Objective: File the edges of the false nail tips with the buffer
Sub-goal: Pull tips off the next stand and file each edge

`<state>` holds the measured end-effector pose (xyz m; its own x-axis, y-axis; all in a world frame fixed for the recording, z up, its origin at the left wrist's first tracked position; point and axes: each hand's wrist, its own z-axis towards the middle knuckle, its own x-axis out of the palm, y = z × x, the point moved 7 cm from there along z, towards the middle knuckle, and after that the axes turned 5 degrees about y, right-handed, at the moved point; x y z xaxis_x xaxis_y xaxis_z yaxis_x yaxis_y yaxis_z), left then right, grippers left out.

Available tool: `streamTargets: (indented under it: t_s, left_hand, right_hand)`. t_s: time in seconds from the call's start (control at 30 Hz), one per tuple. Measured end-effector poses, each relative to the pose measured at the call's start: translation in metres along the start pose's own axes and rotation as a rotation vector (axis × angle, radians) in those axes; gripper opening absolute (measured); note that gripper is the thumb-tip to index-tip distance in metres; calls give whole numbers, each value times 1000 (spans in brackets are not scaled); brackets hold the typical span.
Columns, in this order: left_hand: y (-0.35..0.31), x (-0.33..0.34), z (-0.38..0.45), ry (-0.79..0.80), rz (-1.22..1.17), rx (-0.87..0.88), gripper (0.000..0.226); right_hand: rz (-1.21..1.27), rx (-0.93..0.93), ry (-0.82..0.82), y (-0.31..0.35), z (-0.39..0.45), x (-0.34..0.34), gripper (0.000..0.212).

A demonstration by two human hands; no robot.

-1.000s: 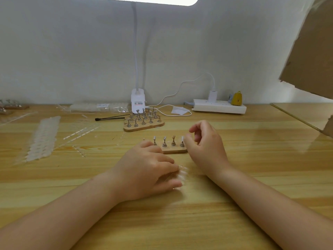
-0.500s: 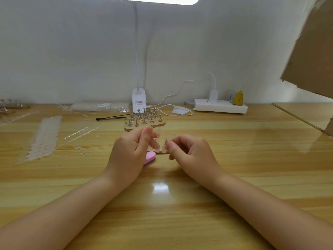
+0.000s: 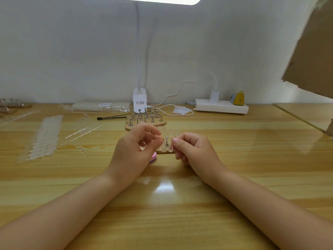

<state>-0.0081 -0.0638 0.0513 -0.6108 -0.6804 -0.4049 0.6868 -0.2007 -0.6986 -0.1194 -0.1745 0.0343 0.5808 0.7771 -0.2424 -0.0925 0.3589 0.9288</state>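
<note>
left hand [image 3: 133,152] + right hand [image 3: 194,152] pinch clear nail tips [image 3: 166,139] | pink buffer [image 3: 153,157] on table [image 3: 252,159]

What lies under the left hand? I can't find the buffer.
A pink buffer pokes out on the table below the left hand. Only its rounded end shows; the hand covers the rest.

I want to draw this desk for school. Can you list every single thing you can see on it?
Strip of clear false nail tips: one, held between both hands.
Pink buffer block: one, under left hand.
Wooden stand with metal pegs: one, centre back.
White lamp base: one, by wall.
White power strip: one, back right.
Black-tipped brush: one, back left.
Clear nail sheets: several, left.
Left hand: pinches strip.
Right hand: pinches strip.
</note>
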Motion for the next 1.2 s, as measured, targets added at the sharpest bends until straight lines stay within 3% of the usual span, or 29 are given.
streamTargets:
  t_s: [0.23,0.47,0.73,0.97,1.2]
  left_hand:
    - [-1,-2,0,-19,-19,5,11]
    - [14,-11,3,-149,-288,-174,7]
    - [20,-20,2,-239,-202,-176,6]
    - [18,-19,3,-219,-174,-172,7]
    - [11,-13,3,-123,-137,-118,10]
  right_hand:
    - [4,11,-21,-2,0,-2,24]
    - [-152,-119,-102,9,-3,-3,8]
    - [-346,-222,-57,21,-8,4,6]
    - [-317,-125,-61,15,-5,-8,31]
    - [-469,-154,-113,16,-6,-9,34]
